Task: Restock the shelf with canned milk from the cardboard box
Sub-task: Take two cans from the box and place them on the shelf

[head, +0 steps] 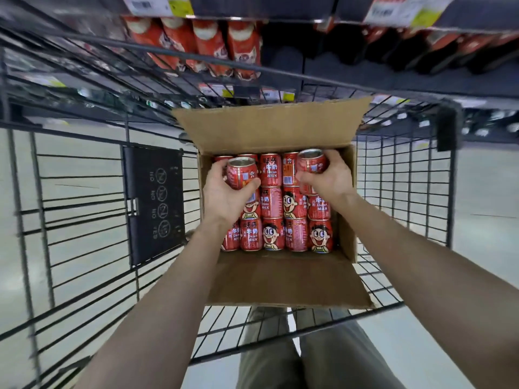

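Observation:
An open cardboard box (280,279) sits in a wire shopping cart, packed with several red milk cans (295,206) lying on their sides. My left hand (224,197) is closed around one red can (240,172), lifted above the top-left of the stack. My right hand (330,178) grips another red can (311,164) above the top-right corner of the box. The shelf (365,77) lies beyond the cart, with red milk packages (202,46) on it at left and a dark gap to their right.
The black wire cart (84,220) surrounds the box, with a folded child-seat flap (153,203) at left. Price tags (216,89) line the shelf edges. Pale floor shows on both sides, and my legs (309,352) stand below the cart.

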The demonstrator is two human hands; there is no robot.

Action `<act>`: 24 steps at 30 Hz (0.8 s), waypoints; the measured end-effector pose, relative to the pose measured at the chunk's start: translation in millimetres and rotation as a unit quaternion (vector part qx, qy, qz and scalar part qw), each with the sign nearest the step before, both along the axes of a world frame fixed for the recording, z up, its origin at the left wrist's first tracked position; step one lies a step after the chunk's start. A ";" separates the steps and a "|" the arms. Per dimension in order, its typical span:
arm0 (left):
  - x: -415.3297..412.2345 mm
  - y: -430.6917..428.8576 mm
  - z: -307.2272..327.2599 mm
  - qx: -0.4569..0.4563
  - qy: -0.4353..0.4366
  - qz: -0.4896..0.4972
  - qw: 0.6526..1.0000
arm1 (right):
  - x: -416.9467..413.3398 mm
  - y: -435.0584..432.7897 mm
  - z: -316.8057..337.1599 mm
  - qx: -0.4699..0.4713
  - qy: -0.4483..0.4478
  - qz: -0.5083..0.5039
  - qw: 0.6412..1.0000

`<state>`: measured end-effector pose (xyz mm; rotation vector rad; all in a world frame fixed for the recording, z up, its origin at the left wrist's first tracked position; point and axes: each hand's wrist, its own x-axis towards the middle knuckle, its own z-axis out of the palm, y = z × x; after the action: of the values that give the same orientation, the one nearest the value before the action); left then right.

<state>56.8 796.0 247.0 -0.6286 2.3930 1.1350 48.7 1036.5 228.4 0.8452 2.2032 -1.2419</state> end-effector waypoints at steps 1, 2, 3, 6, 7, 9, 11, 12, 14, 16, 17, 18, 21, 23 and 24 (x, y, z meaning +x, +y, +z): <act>-1.3 2.2 11.8 0.000 0.014 -0.008 1.000 | 1.3 -0.9 12.6 -0.019 0.013 0.009 1.000; -3.1 4.4 24.5 0.002 0.027 -0.013 1.000 | 2.0 -2.5 27.7 -0.039 0.024 0.011 0.999; -4.4 5.7 36.7 0.009 0.037 -0.016 0.999 | 3.1 -2.1 41.0 -0.059 0.033 0.011 0.998; -4.1 9.7 74.7 0.050 0.061 -0.006 0.997 | 9.0 -1.0 87.6 -0.091 0.077 0.029 0.992; -4.3 10.6 88.3 0.060 0.070 -0.003 0.996 | 10.5 -0.8 104.8 -0.098 0.096 0.028 0.990; -5.8 13.1 118.8 0.078 0.081 -0.006 0.994 | 14.8 0.4 138.3 -0.109 0.129 0.011 0.986; -7.5 14.4 149.2 0.091 0.100 -0.028 0.990 | 21.6 0.2 176.3 -0.114 0.152 -0.005 0.982; -8.1 15.3 166.1 0.094 0.112 -0.043 0.988 | 26.3 0.6 194.5 -0.111 0.165 -0.014 0.980; -6.6 18.8 204.3 0.099 0.141 -0.071 0.983 | 40.5 2.0 232.3 -0.101 0.197 -0.036 0.975; -2.6 23.2 241.8 0.108 0.177 -0.097 0.973 | 58.8 2.8 273.3 -0.088 0.232 -0.056 0.967; 1.3 25.7 259.4 0.117 0.197 -0.109 0.967 | 68.6 3.9 293.7 -0.082 0.251 -0.062 0.963; 6.0 29.5 277.4 0.128 0.215 -0.123 0.960 | 78.4 5.6 314.4 -0.074 0.271 -0.068 0.957; 24.4 43.6 334.7 0.159 0.269 -0.162 0.936 | 107.7 15.7 370.9 -0.043 0.331 -0.076 0.940; 38.6 56.7 370.7 0.178 0.294 -0.193 0.919 | 129.4 25.3 407.9 -0.026 0.363 -0.093 0.927; 45.4 64.3 387.3 0.186 0.301 -0.208 0.912 | 140.3 30.9 426.0 -0.018 0.375 -0.103 0.921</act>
<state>102.2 860.3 634.3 0.4075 2.4793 1.6878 189.0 1067.4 654.5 0.6591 2.6963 -1.9531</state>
